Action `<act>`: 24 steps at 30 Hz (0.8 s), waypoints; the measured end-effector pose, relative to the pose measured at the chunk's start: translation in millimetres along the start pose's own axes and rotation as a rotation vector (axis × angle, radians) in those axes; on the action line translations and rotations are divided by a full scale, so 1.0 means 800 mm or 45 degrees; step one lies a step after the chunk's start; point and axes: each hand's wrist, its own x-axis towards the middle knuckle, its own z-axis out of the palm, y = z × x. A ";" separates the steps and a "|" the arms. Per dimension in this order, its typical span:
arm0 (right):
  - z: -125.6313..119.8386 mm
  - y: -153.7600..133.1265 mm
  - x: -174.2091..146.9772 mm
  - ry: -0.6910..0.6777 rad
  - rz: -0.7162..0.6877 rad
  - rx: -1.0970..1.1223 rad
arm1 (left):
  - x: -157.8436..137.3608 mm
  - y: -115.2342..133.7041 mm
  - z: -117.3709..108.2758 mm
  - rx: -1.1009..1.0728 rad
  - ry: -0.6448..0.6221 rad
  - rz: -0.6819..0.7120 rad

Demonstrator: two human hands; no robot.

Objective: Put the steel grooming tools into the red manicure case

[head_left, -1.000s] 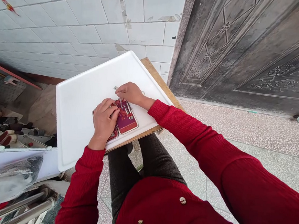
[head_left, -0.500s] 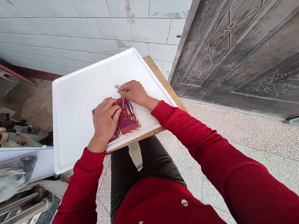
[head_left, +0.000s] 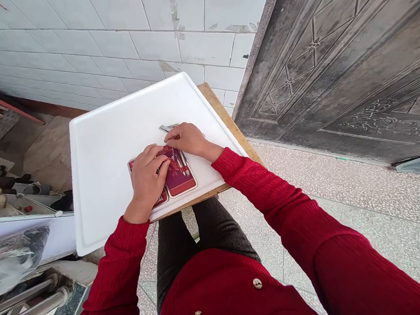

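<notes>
On the white board's (head_left: 103, 168) near side lies an open red case (head_left: 182, 187). The left hand (head_left: 146, 177) covers its left half — grip unclear. The right hand (head_left: 189, 139) pinches a slim metal tool (head_left: 173, 152) at its far end; a slack pinch could drop it.

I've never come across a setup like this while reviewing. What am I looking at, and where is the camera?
There is no machine: these are a person's bare hands, seen from a camera worn on the head, looking forward and down. A white tray-like top lies on a wooden board. On it is an open red case with slim metal tools inside; a silver tool lies beyond. The left hand rests over the case. The right hand seems to pinch a thin metal tool, too small to be sure.
</notes>
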 end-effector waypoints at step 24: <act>-0.003 -0.014 -0.018 0.059 -0.038 -0.462 | -0.004 -0.015 -0.008 0.094 -0.001 -0.161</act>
